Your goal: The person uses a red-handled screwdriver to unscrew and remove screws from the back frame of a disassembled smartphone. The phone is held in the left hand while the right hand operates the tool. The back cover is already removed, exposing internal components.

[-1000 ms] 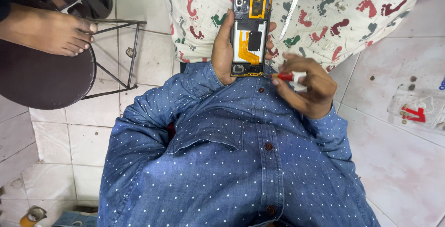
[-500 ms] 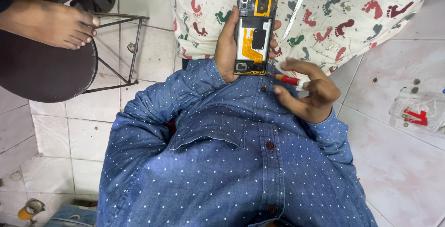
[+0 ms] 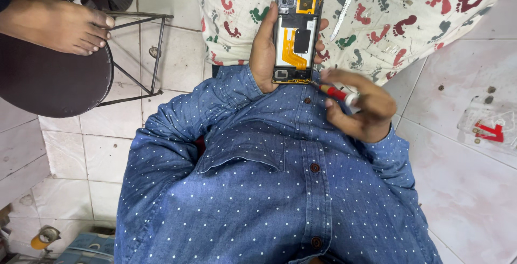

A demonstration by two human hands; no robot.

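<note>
The phone [image 3: 298, 29] already had its back cover off, baring the orange flex ribbon, camera block and dark frame, and by the look of it the screw work at its lower edge was unfinished. The left hand [image 3: 264, 54] clasped the phone upright over the footprint-patterned cloth [image 3: 409, 11]. The right hand [image 3: 358, 105] pinched a red screwdriver [image 3: 335, 92], tip at the phone's bottom right corner.

single head-worn view, looking steeply down the blue shirt [image 3: 269, 188], close, tiled floor [image 3: 468, 188] around

Tweezers [image 3: 344, 6] right of phone [image 3: 298, 29] — left side open
</note>
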